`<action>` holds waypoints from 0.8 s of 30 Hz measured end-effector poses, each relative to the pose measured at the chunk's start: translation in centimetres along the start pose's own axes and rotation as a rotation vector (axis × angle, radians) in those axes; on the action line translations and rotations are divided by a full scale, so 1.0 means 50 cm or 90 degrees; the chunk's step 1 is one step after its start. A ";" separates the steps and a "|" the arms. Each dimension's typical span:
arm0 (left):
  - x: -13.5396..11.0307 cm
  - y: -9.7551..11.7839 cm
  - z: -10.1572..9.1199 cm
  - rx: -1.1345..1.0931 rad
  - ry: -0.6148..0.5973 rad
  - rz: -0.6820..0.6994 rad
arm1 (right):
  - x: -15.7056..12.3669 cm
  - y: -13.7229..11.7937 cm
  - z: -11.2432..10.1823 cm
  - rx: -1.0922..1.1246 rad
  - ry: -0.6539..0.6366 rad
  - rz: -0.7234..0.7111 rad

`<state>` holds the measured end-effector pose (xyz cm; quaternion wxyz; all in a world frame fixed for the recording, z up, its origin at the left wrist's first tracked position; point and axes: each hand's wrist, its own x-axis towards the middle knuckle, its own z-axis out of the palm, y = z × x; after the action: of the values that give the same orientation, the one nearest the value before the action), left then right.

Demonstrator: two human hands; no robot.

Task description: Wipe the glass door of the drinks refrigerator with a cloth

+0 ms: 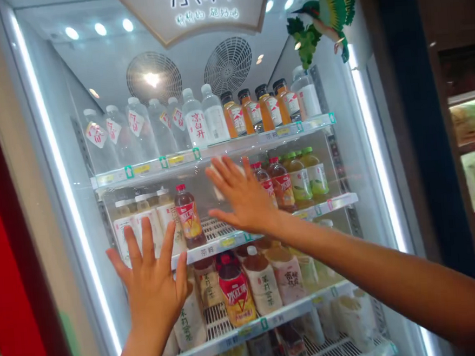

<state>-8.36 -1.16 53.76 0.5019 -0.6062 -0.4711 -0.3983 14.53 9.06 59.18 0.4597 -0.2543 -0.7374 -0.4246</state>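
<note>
My right hand (242,194) reaches in from the right, its fingers spread over a white cloth (217,186) that looks pressed flat to the glass front (206,199) of a lit drinks cooler. Only the cloth's edges show around the fingers. Lower on the left, my left hand (157,284) is open, palm toward the glass with fingers apart, and nothing shows in it. Whether its palm touches the glass is hard to see. Between the hands, behind the glass, a red-capped tea bottle (190,216) stands on the middle shelf.
Clear bottles (195,118) and amber bottles (253,112) line the top shelf (235,145). Several more bottles (265,282) fill lower shelves. A bird decoration (332,14) sits at upper right. A red panel (8,270) borders the left, a dark frame (425,132) the right.
</note>
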 end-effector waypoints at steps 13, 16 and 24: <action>-0.024 -0.107 -0.027 -0.105 -0.005 0.040 | 0.145 -0.085 -0.001 -0.092 -0.062 0.045; -0.027 -0.122 -0.033 -0.119 -0.005 0.032 | 0.137 -0.133 0.009 -0.071 -0.111 -0.122; -0.020 -0.131 -0.050 -0.142 -0.025 0.030 | 0.147 -0.092 0.015 -0.071 -0.041 0.005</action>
<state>-14.98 -3.45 54.79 0.4314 -0.6770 -0.4188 -0.4245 7.37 7.25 63.79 0.4223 -0.2959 -0.7260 -0.4550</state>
